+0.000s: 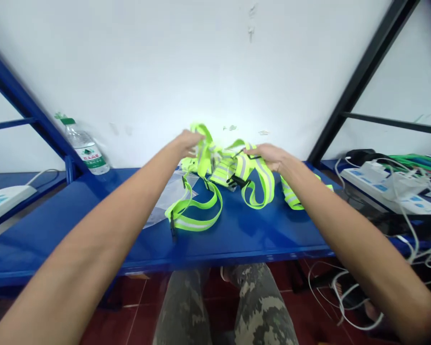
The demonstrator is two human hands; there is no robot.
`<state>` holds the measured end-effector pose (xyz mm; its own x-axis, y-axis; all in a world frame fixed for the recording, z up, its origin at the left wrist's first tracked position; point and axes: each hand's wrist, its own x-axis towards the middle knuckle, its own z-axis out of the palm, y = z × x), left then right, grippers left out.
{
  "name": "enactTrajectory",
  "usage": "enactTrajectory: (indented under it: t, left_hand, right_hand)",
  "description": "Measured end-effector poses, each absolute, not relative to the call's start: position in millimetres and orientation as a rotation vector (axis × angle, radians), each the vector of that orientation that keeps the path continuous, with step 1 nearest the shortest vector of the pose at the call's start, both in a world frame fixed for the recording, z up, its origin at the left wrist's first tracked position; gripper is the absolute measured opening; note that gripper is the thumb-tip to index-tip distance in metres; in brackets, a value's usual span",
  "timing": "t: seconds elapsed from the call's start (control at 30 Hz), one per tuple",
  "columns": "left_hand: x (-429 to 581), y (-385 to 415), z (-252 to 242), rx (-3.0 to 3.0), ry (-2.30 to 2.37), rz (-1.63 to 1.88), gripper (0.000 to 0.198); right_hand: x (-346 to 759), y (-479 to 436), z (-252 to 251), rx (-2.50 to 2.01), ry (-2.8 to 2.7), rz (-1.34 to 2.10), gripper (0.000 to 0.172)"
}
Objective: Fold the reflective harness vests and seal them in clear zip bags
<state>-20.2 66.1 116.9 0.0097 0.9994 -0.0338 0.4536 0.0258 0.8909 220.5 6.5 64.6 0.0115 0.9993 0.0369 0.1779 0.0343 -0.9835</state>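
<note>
Neon-yellow reflective straps (197,223) with grey stripes and black buckles spread over the middle of the blue shelf. My left hand (190,141) grips one strap, lifting a loop of it near the wall. A second strap (266,184) hangs in a loop from my right hand (271,154), whose fingers are closed on it. A black buckle (238,181) dangles between the hands. Beneath the left strap lies a clear plastic bag (161,203). Partly behind my right forearm sits a folded bundle of the same strap (292,196).
At the back left, a water bottle (88,148) leans by the blue frame post. White power strips (391,189) and tangled cables (413,235) occupy the right side. Another white power strip (16,196) is at far left. The shelf's front edge (219,258) runs above my knees.
</note>
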Motion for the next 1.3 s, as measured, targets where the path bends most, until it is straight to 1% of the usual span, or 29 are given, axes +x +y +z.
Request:
enactTrajectory:
  t: [0.07,0.1,0.13,0.17,0.2,0.23,0.27,0.33,0.37,0.4,0.47,0.5,0.53,0.6,0.63,0.67,0.8,0.87,0.93,1.0,1.07,1.13,1.2,1.3]
  left_hand:
    - [-36,56,98,1.838,1.577,0.474,0.069]
    - [-44,49,93,1.953,1.557,0.252,0.074]
    - [-52,41,92,2.028,1.545,0.049,0.081]
    - [-59,32,93,2.068,1.547,-0.121,0.09]
    - [-64,23,95,2.082,1.565,-0.251,0.102]
    - [-67,15,98,2.079,1.592,-0.339,0.113]
    - [-70,7,101,2.058,1.608,-0.4,0.122]
    - [-72,-5,103,1.983,1.576,-0.491,0.13]
    - [-72,-9,102,1.942,1.529,-0.532,0.129]
    - [-72,-12,99,1.912,1.472,-0.563,0.127]
    - [-71,-12,92,1.897,1.371,-0.572,0.117]
    - [-71,-11,87,1.904,1.342,-0.538,0.112]
    - [-71,-9,82,1.909,1.326,-0.48,0.106]
    - [-71,-4,74,1.908,1.328,-0.301,0.099]
    - [-71,-1,71,1.902,1.339,-0.197,0.096]
    - [-70,3,67,1.896,1.356,-0.092,0.093]
    - [-62,12,55,1.904,1.478,0.308,0.07]
    - [-57,14,51,1.921,1.48,0.488,0.057]
    - [-55,13,48,1.957,1.345,0.574,0.046]
    - [-58,10,50,1.993,1.126,0.563,0.041]
    - [-62,5,54,2.048,0.923,0.468,0.042]
    - [-66,-2,60,2.176,0.765,0.262,0.046]
    - [-66,-11,64,2.358,0.686,-0.017,0.051]
    - [-58,-23,62,2.532,0.757,-0.352,0.058]
  right_hand:
    - [222,10,38,-1.401,-1.306,1.149,0.017]
    - [225,10,28,-1.457,-1.29,1.157,0.021]
    - [227,9,22,-1.523,-1.299,1.105,0.031]
    - [229,7,18,-1.606,-1.336,1.019,0.044]
    - [231,3,17,-1.686,-1.401,0.891,0.057]
    - [231,-1,18,-1.735,-1.49,0.712,0.067]
    - [230,-8,20,-1.723,-1.59,0.499,0.068]
    - [221,-27,24,-1.487,-1.774,0.123,0.054]
    - [214,-38,25,-1.308,-1.853,-0.003,0.046]
    - [207,-50,25,-1.151,-1.941,-0.035,0.041]
    - [191,-70,21,-1.038,-2.19,0.038,0.032]
    - [185,-77,17,-1.056,-2.285,0.026,0.032]
    - [181,-82,13,-1.123,-2.346,0.014,0.04]
    - [179,-83,6,-1.305,-2.404,0.041,0.062]
    - [181,-81,4,-1.391,-2.409,0.105,0.067]
    - [184,-78,3,-1.452,-2.411,0.201,0.065]
    - [202,-60,2,-1.48,-2.247,0.535,0.038]
    - [209,-51,1,-1.446,-2.06,0.656,0.034]
    - [215,-43,-3,-1.418,-1.854,0.76,0.034]
    - [218,-37,-8,-1.394,-1.666,0.813,0.033]
    - [220,-32,-12,-1.363,-1.51,0.844,0.032]
    - [218,-30,-14,-1.323,-1.373,0.904,0.03]
    - [215,-30,-15,-1.294,-1.238,1.001,0.029]
    - [208,-32,-19,-1.254,-1.064,1.212,0.034]
